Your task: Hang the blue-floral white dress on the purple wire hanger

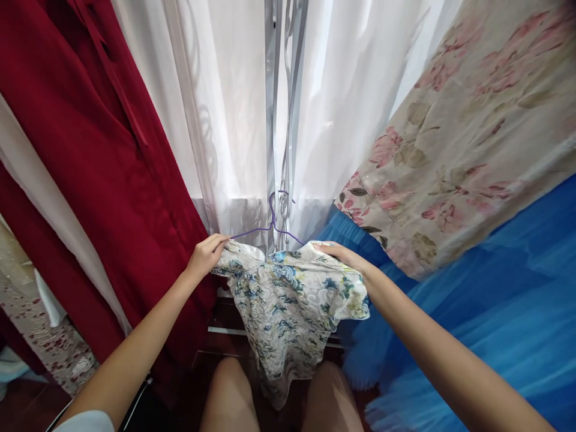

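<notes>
A short-sleeved blouse [288, 300] with a blue, yellow and white pattern hangs on a purple hanger [273, 219] in front of me. My left hand [209, 252] is closed on its left shoulder, where the hanger's arm enters the cloth. On the other shoulder, my right hand [339, 253] grips the fabric, with the thumb on top and the other fingers hidden under the sleeve. The hanger's hook points up, close to dangling silvery straps [284, 150]. Cloth covers the ends of the hanger.
Dark red curtains [135, 180] hang at the left and white curtains [229, 108] behind the blouse. To the right are floral fabric [450, 156] and blue tulle [472, 336]. My knees [229, 390] are below, above a dark reddish floor.
</notes>
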### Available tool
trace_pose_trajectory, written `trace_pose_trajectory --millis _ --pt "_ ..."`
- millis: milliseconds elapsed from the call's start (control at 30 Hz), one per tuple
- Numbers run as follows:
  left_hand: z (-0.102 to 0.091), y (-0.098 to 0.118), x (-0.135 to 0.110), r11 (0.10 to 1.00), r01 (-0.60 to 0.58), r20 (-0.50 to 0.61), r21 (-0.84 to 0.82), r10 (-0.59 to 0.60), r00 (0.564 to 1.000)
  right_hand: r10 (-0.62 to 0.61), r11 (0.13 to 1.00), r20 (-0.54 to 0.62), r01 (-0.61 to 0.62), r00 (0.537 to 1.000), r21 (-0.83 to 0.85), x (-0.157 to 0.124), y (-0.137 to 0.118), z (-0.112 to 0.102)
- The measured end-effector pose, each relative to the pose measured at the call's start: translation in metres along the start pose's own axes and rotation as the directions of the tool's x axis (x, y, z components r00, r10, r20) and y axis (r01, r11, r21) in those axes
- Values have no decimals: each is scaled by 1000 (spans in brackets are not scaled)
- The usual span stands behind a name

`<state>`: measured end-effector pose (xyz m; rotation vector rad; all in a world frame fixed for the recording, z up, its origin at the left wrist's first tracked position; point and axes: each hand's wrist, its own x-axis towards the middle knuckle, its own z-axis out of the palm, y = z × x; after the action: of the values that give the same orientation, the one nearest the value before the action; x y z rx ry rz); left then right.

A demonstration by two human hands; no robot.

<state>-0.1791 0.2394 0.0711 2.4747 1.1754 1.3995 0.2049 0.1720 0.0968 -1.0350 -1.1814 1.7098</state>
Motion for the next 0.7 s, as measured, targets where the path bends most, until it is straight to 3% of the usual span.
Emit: trace_pose_trajectory --millis 100,200,300,367,433,600,700 --pt "-2 -11 -20 997 60 -127 40 -54 990 0 1000 -1 0 1000 -12 -1 0 -2" --pt "-3 -3 -31 995 50 -154 89 -36 987 15 1000 -2 -15 1000 -25 3 -2 -4" --pt "-2 16 -21 972 -134 12 192 134 991 33 999 -10 -33 999 -18 5 -2 -3" --pt "0 25 -7 939 -266 196 218 224 955 14 1000 -15 -14 1000 -12 4 -2 0" --pt "2 25 6 919 -324 318 223 246 916 -15 1000 -22 14 1000 -9 1 -1 4" --pt "5 21 18 927 -301 454 224 174 874 -1 1000 -25 1 1000 9 -4 -3 11" --pt "7 34 17 979 -138 515 150 42 856 3 1000 -6 -3 1000 18 -2 -4 9"
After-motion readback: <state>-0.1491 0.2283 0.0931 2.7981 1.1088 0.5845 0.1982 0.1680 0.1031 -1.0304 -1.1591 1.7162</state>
